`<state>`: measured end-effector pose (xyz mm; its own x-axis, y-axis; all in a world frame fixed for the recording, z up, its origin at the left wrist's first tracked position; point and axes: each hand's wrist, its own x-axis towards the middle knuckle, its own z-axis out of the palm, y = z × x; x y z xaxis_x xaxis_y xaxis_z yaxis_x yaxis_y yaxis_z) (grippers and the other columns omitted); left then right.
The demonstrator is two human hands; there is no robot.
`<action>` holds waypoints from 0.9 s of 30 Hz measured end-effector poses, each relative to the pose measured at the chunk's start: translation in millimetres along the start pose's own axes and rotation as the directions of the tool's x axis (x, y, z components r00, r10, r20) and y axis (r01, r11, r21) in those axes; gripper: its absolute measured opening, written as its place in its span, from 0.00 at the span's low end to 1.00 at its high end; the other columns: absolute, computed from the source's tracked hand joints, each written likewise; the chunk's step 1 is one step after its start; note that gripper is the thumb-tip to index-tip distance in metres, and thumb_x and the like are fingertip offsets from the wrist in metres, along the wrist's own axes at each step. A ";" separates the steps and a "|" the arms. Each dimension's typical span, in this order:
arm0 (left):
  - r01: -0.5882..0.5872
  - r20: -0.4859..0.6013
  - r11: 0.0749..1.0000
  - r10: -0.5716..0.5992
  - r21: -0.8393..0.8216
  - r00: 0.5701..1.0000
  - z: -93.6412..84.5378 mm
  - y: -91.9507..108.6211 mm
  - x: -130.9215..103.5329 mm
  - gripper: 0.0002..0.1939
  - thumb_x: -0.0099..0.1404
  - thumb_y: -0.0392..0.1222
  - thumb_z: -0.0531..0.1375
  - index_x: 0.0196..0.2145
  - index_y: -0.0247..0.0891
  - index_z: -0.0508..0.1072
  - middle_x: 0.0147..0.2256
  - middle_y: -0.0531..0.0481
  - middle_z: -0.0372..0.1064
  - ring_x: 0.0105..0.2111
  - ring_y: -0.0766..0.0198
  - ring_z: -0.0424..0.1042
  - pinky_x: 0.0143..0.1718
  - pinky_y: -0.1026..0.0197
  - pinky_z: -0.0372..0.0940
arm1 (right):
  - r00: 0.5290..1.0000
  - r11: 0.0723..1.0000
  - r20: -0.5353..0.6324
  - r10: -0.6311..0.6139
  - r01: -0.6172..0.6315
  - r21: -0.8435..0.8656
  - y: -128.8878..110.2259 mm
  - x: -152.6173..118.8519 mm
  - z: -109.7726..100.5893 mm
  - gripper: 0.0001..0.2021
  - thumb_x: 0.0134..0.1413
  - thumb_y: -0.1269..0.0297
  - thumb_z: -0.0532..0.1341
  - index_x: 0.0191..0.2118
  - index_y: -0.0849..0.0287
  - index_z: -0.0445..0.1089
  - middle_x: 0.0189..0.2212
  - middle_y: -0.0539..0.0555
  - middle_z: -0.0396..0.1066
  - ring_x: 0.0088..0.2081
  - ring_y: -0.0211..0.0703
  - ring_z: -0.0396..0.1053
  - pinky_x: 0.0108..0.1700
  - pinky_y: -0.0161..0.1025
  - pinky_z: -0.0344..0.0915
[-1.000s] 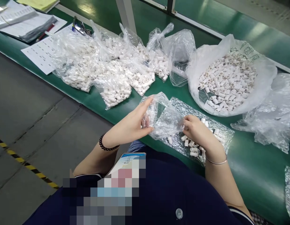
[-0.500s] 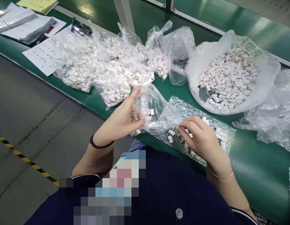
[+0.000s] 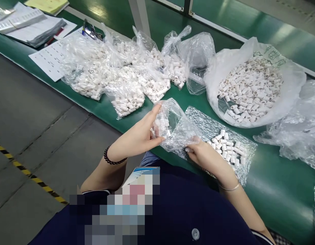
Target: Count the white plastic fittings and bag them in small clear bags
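Observation:
My left hand (image 3: 144, 131) is curled around a clear plastic bag (image 3: 179, 131), with a few white pipe fittings (image 3: 167, 131) showing inside it. At the bag's right side, my right hand (image 3: 204, 154) has its fingers closed low over the bubble-wrap sheet (image 3: 198, 117). A bit of white shows at its fingertips, apparently a fitting; the fingers hide most of it. Right of that hand, a loose group of white fittings (image 3: 230, 148) lies on the sheet.
Several filled clear bags of fittings (image 3: 129, 102) crowd the green table (image 3: 279, 190) at the back left. A large open bag (image 3: 213, 102) full of fittings stands at the back right, beside crumpled plastic (image 3: 295, 136). Papers (image 3: 45, 61) lie far left.
My right hand has moved left and down to beneath the bag's edge, uncovering the group of fittings on the sheet. My left hand and the bag have shifted slightly right and down.

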<state>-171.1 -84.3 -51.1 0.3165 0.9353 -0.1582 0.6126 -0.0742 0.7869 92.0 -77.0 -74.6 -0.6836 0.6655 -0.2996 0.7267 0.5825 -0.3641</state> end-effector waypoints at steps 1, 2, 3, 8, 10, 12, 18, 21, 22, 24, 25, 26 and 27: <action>0.003 -0.001 1.000 -0.003 -0.012 1.000 -0.3 -0.2 -0.4 0.49 0.65 0.47 0.59 0.69 0.55 0.28 0.69 0.39 0.38 0.29 0.65 0.71 0.25 0.58 0.72 | 0.998 0.997 -0.047 -0.048 0.051 0.052 0.5 -8.5 -7.8 0.09 0.61 0.72 0.55 0.45 0.58 0.70 0.43 0.58 0.69 0.32 0.41 0.70 0.35 0.38 0.67; 0.001 -0.001 1.000 -0.001 -0.028 1.000 0.0 0.0 -0.5 0.49 0.65 0.46 0.59 0.69 0.55 0.28 0.69 0.39 0.39 0.29 0.65 0.71 0.25 0.58 0.72 | 0.989 0.988 -0.100 -0.106 0.116 0.104 -0.4 -16.3 -15.4 0.09 0.62 0.71 0.56 0.46 0.57 0.69 0.44 0.58 0.68 0.31 0.39 0.69 0.34 0.38 0.68; -0.004 0.000 0.999 0.004 -0.044 1.000 1.0 0.8 -0.3 0.49 0.64 0.46 0.60 0.69 0.54 0.29 0.69 0.39 0.41 0.29 0.65 0.71 0.26 0.58 0.72 | 0.972 0.971 -0.166 -0.165 0.190 0.145 -2.8 -22.5 -22.0 0.10 0.63 0.69 0.56 0.48 0.56 0.68 0.46 0.57 0.67 0.31 0.37 0.68 0.33 0.37 0.68; -0.057 0.050 0.991 0.064 -0.122 0.997 9.8 8.3 2.8 0.47 0.64 0.45 0.60 0.70 0.53 0.32 0.65 0.40 0.49 0.30 0.65 0.70 0.27 0.59 0.73 | 0.779 0.937 -0.590 -0.211 0.334 0.106 -24.6 -14.8 -23.4 0.16 0.63 0.72 0.57 0.55 0.52 0.64 0.53 0.60 0.64 0.45 0.42 0.71 0.44 0.41 0.73; -0.068 0.053 0.989 0.075 -0.133 0.996 10.0 8.2 2.5 0.47 0.65 0.46 0.60 0.69 0.55 0.33 0.66 0.41 0.49 0.30 0.65 0.70 0.27 0.59 0.72 | 0.759 0.955 -0.618 -0.205 0.293 0.043 -24.7 -4.1 -17.6 0.18 0.64 0.71 0.56 0.58 0.54 0.63 0.57 0.62 0.62 0.47 0.42 0.71 0.46 0.42 0.73; -0.071 0.020 0.990 0.074 -0.120 0.997 6.8 4.0 0.6 0.47 0.64 0.47 0.61 0.69 0.58 0.33 0.66 0.41 0.47 0.30 0.65 0.69 0.25 0.59 0.72 | 0.765 0.977 -0.619 -0.176 0.213 -0.013 -12.3 -0.8 -16.9 0.16 0.65 0.69 0.55 0.57 0.56 0.65 0.56 0.62 0.66 0.48 0.43 0.71 0.46 0.41 0.73; -0.072 -0.073 0.994 0.066 -0.088 0.995 -3.3 -13.9 -4.9 0.48 0.64 0.50 0.62 0.68 0.62 0.32 0.67 0.41 0.44 0.31 0.63 0.69 0.24 0.61 0.70 | 0.860 0.914 -0.435 0.267 -0.370 -0.168 75.3 -28.3 -29.3 0.15 0.61 0.70 0.52 0.47 0.59 0.74 0.44 0.61 0.73 0.39 0.50 0.73 0.36 0.43 0.71; -0.076 -0.069 0.993 0.070 -0.091 0.995 -1.6 -12.2 -2.9 0.48 0.64 0.50 0.61 0.68 0.61 0.32 0.66 0.41 0.48 0.31 0.63 0.69 0.24 0.60 0.70 | 0.913 0.922 -0.297 0.282 -0.343 -0.179 106.3 -31.6 -21.5 0.18 0.57 0.72 0.52 0.50 0.60 0.73 0.46 0.62 0.70 0.45 0.53 0.71 0.42 0.46 0.71; -0.077 -0.063 0.993 0.072 -0.090 0.995 -0.7 -10.5 -2.0 0.48 0.63 0.49 0.61 0.68 0.61 0.32 0.65 0.41 0.50 0.31 0.63 0.70 0.25 0.60 0.70 | 0.923 0.933 -0.271 0.271 -0.321 -0.160 112.0 -29.7 -17.5 0.19 0.56 0.73 0.52 0.50 0.60 0.73 0.46 0.62 0.70 0.47 0.53 0.70 0.45 0.47 0.71; -0.076 -0.050 0.993 0.072 -0.089 0.996 0.6 -6.9 -0.6 0.49 0.64 0.49 0.62 0.69 0.60 0.31 0.63 0.41 0.53 0.32 0.61 0.70 0.25 0.59 0.71 | 0.934 0.945 -0.230 0.272 -0.305 -0.122 118.2 -23.9 -10.6 0.19 0.54 0.75 0.52 0.49 0.61 0.74 0.45 0.62 0.70 0.48 0.53 0.70 0.50 0.49 0.70; -0.073 -0.046 0.993 0.069 -0.088 0.997 1.0 -5.5 -0.2 0.49 0.64 0.48 0.61 0.69 0.60 0.31 0.62 0.41 0.55 0.32 0.60 0.71 0.26 0.58 0.71 | 0.935 0.944 -0.214 0.284 -0.311 -0.107 119.6 -21.2 -8.6 0.19 0.54 0.76 0.52 0.47 0.62 0.75 0.45 0.62 0.70 0.48 0.53 0.70 0.50 0.48 0.69; -0.067 -0.042 0.994 0.064 -0.086 0.997 1.3 -4.3 -0.2 0.49 0.64 0.48 0.61 0.69 0.60 0.31 0.61 0.41 0.55 0.33 0.60 0.71 0.27 0.58 0.71 | 0.931 0.941 -0.205 0.301 -0.324 -0.093 120.1 -19.2 -7.9 0.18 0.53 0.77 0.52 0.45 0.63 0.75 0.44 0.62 0.70 0.46 0.52 0.71 0.50 0.48 0.70; -0.062 -0.037 0.994 0.059 -0.086 0.998 1.4 -3.4 -0.3 0.49 0.64 0.47 0.61 0.69 0.60 0.30 0.61 0.41 0.56 0.33 0.59 0.71 0.27 0.57 0.71 | 0.926 0.937 -0.205 0.318 -0.339 -0.080 119.5 -18.2 -8.6 0.17 0.53 0.77 0.52 0.43 0.63 0.76 0.43 0.62 0.70 0.44 0.51 0.71 0.48 0.47 0.70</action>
<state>-172.2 -84.8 -54.6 0.3255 0.9413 -0.0891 0.5270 -0.1023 0.8437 191.9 -15.5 -105.0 -0.3883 0.8967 -0.2125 0.9184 0.3578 -0.1688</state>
